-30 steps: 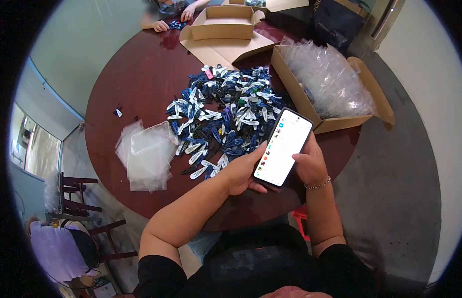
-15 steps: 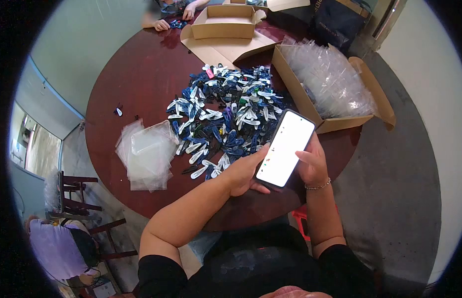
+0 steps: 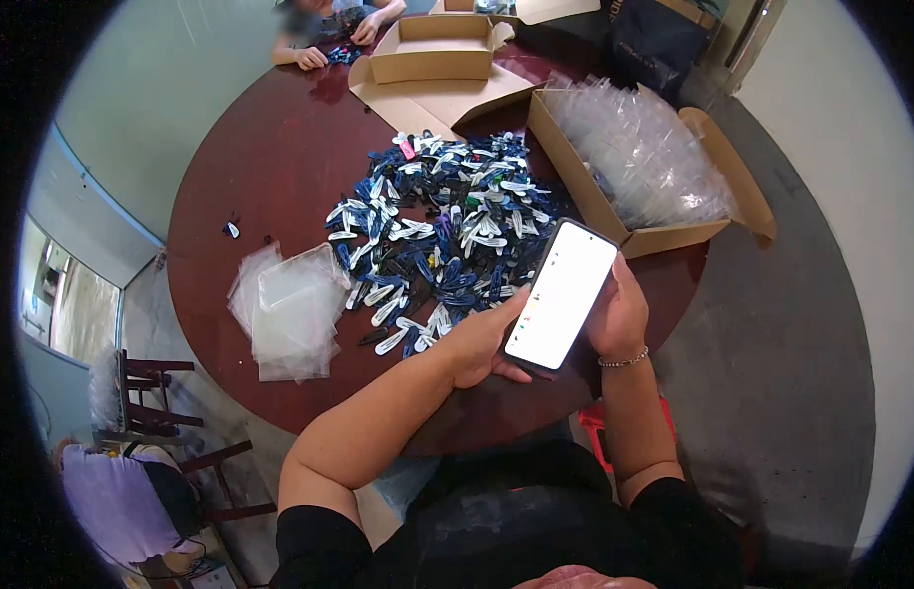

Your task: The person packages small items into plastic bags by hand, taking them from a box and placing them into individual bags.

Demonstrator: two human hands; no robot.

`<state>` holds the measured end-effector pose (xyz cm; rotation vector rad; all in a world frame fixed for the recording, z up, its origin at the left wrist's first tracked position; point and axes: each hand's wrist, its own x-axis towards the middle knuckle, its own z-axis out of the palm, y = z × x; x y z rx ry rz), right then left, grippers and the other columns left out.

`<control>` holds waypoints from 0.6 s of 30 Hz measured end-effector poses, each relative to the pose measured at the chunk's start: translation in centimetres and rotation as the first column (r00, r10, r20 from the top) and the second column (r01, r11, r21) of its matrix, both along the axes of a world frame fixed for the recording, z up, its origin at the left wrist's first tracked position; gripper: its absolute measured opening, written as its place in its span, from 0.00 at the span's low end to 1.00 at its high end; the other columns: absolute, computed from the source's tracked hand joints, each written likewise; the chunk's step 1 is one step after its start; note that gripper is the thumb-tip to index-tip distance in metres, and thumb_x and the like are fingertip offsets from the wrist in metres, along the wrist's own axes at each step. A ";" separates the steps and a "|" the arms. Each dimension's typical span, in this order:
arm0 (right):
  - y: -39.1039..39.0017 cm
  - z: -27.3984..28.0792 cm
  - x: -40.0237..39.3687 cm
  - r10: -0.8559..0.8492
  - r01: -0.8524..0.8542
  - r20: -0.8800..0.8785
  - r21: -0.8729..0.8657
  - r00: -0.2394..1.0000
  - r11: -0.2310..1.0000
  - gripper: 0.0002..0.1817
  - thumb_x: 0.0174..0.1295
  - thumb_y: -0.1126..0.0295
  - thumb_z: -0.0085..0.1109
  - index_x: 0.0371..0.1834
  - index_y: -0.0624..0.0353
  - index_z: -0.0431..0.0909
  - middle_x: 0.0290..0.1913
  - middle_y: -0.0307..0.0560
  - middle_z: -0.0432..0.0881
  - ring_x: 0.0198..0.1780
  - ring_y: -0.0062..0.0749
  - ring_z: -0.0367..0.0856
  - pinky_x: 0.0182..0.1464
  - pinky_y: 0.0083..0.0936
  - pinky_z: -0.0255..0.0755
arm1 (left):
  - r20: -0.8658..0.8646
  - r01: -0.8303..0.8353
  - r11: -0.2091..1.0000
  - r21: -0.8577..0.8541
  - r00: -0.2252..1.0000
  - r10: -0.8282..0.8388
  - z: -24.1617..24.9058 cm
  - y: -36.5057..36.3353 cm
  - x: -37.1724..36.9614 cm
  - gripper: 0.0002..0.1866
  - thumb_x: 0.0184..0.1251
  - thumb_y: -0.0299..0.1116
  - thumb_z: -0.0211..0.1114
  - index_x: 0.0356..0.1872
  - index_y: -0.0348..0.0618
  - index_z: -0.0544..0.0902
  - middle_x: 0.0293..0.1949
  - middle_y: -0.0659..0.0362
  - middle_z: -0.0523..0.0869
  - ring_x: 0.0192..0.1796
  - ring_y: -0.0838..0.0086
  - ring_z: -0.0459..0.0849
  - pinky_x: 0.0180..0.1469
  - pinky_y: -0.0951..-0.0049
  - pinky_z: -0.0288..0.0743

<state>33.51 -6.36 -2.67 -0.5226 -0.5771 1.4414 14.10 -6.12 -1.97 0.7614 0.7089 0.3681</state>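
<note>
A smartphone (image 3: pixel 563 294) with a bright white screen is held tilted above the near side of the table. My left hand (image 3: pixel 484 346) is closed round its lower left edge, thumb along the side and fingers underneath. At the right edge, my right hand (image 3: pixel 619 312) supports the phone, its thumb lying along the side and its other fingers partly hidden behind it. Just beyond the phone spreads a large heap of snap hair clips (image 3: pixel 447 231) in white, dark blue and black. Left of the heap lies a loose stack of clear plastic bags (image 3: pixel 295 309).
A cardboard box (image 3: pixel 583 182) full of clear bags stands on the right of the round table (image 3: pixel 241 177). Another box (image 3: pixel 432 67) is at the back, beside a person's hands (image 3: pixel 310 59) with some clips. Wooden stools (image 3: pixel 158 393) stand at left.
My right thumb has moved off the screen to the phone's right edge. The phone stays in nearly the same place, and the view has shifted slightly.
</note>
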 end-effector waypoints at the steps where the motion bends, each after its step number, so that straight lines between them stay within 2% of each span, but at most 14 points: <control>1: 0.0 0.0 0.0 -0.023 0.023 -0.013 -0.008 1.000 1.000 0.19 0.75 0.62 0.38 0.57 0.65 0.72 0.53 0.49 0.80 0.55 0.33 0.78 0.59 0.29 0.70 | -0.016 -0.009 1.000 0.003 1.000 0.009 0.1 0.0 0.0 0.33 0.72 0.65 0.40 0.64 0.52 0.72 0.47 0.61 0.86 0.41 0.67 0.88 0.32 0.71 0.82; 5: 0.1 -0.3 0.4 -0.031 0.031 -0.041 0.006 0.999 0.999 0.19 0.75 0.62 0.38 0.56 0.64 0.73 0.52 0.48 0.81 0.55 0.32 0.79 0.57 0.28 0.71 | -0.008 0.018 1.000 0.009 1.000 -0.018 -0.1 0.0 0.0 0.32 0.73 0.64 0.39 0.64 0.53 0.72 0.49 0.63 0.85 0.43 0.70 0.87 0.32 0.71 0.82; 8: 0.0 0.0 0.3 -0.041 0.041 0.025 0.017 0.999 0.999 0.19 0.75 0.62 0.38 0.55 0.64 0.74 0.52 0.47 0.81 0.53 0.32 0.79 0.56 0.27 0.71 | -0.022 0.013 0.999 0.032 1.000 -0.012 0.1 0.0 -0.1 0.31 0.73 0.63 0.39 0.64 0.54 0.71 0.51 0.63 0.84 0.45 0.73 0.86 0.32 0.70 0.82; 10: -0.1 -0.3 0.7 -0.057 0.037 0.208 0.097 0.976 0.995 0.22 0.77 0.61 0.32 0.60 0.66 0.69 0.57 0.48 0.78 0.58 0.34 0.75 0.63 0.30 0.66 | -0.003 0.029 0.999 0.030 1.000 -0.029 0.2 0.0 -0.2 0.31 0.74 0.63 0.39 0.65 0.54 0.71 0.51 0.63 0.84 0.45 0.74 0.86 0.33 0.70 0.83; 11: -0.2 -0.3 0.8 -0.061 0.042 0.207 0.098 0.976 0.994 0.22 0.77 0.61 0.32 0.60 0.66 0.69 0.57 0.48 0.78 0.58 0.34 0.75 0.63 0.30 0.66 | -0.004 0.033 0.999 0.031 0.999 -0.033 0.1 0.0 -0.1 0.31 0.74 0.63 0.39 0.65 0.54 0.71 0.51 0.63 0.84 0.45 0.74 0.86 0.33 0.70 0.83; 13: -0.4 -0.4 0.9 -0.132 0.073 0.417 0.155 0.899 0.985 0.21 0.77 0.63 0.31 0.59 0.66 0.70 0.55 0.48 0.78 0.57 0.31 0.76 0.62 0.27 0.67 | -0.018 0.018 0.999 0.031 1.000 -0.018 0.1 -0.1 -0.1 0.31 0.74 0.62 0.39 0.66 0.54 0.70 0.51 0.63 0.84 0.46 0.74 0.85 0.32 0.70 0.82; 14: -0.4 -0.4 0.8 -0.133 0.074 0.417 0.155 0.899 0.985 0.21 0.77 0.63 0.31 0.59 0.66 0.70 0.55 0.48 0.78 0.57 0.31 0.76 0.62 0.27 0.67 | -0.018 0.019 0.999 0.031 1.000 -0.019 0.2 -0.1 0.0 0.31 0.74 0.62 0.39 0.66 0.54 0.70 0.51 0.63 0.84 0.46 0.74 0.85 0.32 0.70 0.82; 16: -0.6 -0.6 0.7 -0.183 0.134 0.347 0.159 0.920 0.978 0.20 0.76 0.63 0.37 0.53 0.66 0.75 0.50 0.47 0.81 0.50 0.29 0.79 0.55 0.26 0.71 | -0.046 0.040 0.999 0.020 0.998 -0.039 0.4 -0.2 0.0 0.31 0.74 0.62 0.39 0.66 0.54 0.69 0.51 0.63 0.84 0.47 0.73 0.85 0.31 0.70 0.81; 18: -0.9 -0.6 0.9 -0.181 0.136 0.346 0.149 0.921 0.979 0.20 0.76 0.63 0.37 0.53 0.66 0.75 0.50 0.47 0.81 0.50 0.29 0.80 0.55 0.26 0.71 | -0.049 0.041 0.999 0.023 0.998 -0.040 0.6 -0.4 0.1 0.31 0.74 0.62 0.39 0.67 0.54 0.69 0.51 0.63 0.84 0.46 0.72 0.85 0.31 0.71 0.81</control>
